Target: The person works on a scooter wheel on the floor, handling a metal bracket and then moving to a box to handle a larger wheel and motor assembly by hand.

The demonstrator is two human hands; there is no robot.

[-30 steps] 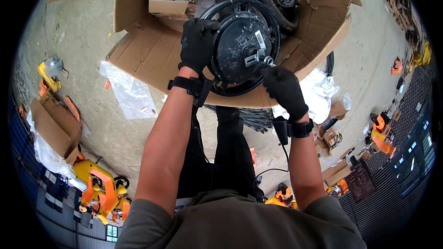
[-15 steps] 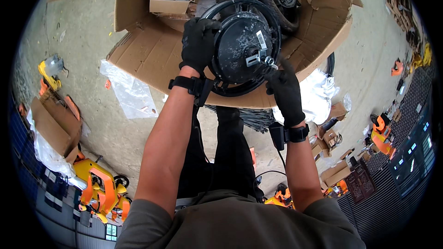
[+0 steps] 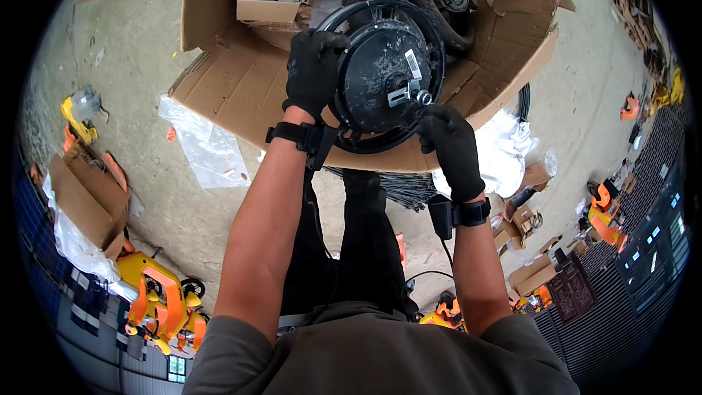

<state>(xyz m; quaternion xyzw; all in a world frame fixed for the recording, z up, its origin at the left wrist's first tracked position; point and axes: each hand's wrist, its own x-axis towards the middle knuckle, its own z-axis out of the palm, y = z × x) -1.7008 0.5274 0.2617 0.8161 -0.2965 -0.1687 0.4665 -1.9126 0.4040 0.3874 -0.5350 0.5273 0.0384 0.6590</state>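
Note:
A black hub-motor wheel (image 3: 373, 77) without a tyre stands tilted above the front flap of a big cardboard box. My left hand (image 3: 313, 69), in a black glove, is closed around the left side of its rim. From the wheel's middle sticks out a metal axle with a nut (image 3: 423, 97) and a slotted silver bracket (image 3: 398, 95). Just below and right of the axle end is my right hand (image 3: 453, 148), also gloved, with its fingers curled together. Whatever those fingers may hold is hidden.
The big cardboard box (image 3: 227, 95) holds smaller cartons (image 3: 267, 9) of parts and a tyred wheel (image 3: 442, 7). Under its front edge lie black cables (image 3: 409, 189). A white plastic bag (image 3: 504, 153) lies to the right, clear plastic sheeting (image 3: 205, 143) to the left.
My right hand's fingers have drawn in from an outstretched pose beside the axle to a curled one, slightly lower. The left hand and the wheel have stayed almost in place.

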